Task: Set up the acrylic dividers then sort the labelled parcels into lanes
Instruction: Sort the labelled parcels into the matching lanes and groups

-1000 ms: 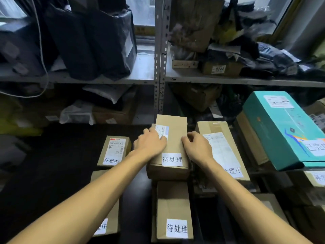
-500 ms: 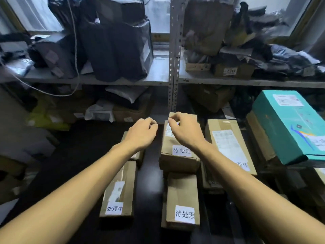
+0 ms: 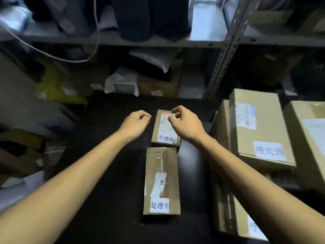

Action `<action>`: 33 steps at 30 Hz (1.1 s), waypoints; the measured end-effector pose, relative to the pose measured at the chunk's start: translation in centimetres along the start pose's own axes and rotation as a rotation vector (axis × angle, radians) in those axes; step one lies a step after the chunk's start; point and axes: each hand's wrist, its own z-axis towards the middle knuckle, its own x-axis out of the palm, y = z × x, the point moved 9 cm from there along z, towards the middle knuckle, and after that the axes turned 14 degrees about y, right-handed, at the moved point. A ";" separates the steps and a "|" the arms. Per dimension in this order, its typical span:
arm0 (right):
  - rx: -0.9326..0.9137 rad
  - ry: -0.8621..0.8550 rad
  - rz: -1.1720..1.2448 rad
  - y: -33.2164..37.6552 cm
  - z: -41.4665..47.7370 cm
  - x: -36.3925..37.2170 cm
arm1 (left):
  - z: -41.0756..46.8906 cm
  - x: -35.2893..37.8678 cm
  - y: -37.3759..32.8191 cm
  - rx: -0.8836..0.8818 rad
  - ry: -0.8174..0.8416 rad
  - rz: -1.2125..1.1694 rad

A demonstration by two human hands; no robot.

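Two brown cardboard parcels lie in a row on the dark table (image 3: 105, 173), each with a white label reading 处理中: a small far parcel (image 3: 164, 132) and a longer near parcel (image 3: 161, 180). My right hand (image 3: 184, 124) hovers over the far parcel's back end with loosely curled fingers near its shipping label and grips nothing. My left hand (image 3: 136, 124) hangs just left of that parcel, also loosely curled and apart from it. To the right lies a larger parcel (image 3: 258, 127) labelled 待处理, stacked on other boxes. I cannot make out any acrylic dividers.
More cardboard boxes crowd the right side, one (image 3: 309, 138) at the far right edge and one (image 3: 244, 224) low at the front. A metal shelf (image 3: 158, 41) behind the table holds dark bags and packets. A white cable (image 3: 52, 55) hangs at the left.
My hands let go of the 待处理 parcel and moved left to the small 处理中 parcel. The view swung left and came closer.
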 end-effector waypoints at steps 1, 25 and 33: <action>0.070 0.010 -0.011 -1.6 1.2 1.0 | 1.6 0.4 1.4 -0.012 0.019 -0.006; 0.304 -0.148 0.352 -11.3 6.8 7.2 | 12.5 7.7 6.9 -0.048 0.224 -0.275; 0.234 -0.225 0.363 -8.2 2.6 4.0 | 8.7 5.6 2.4 -0.010 0.175 -0.175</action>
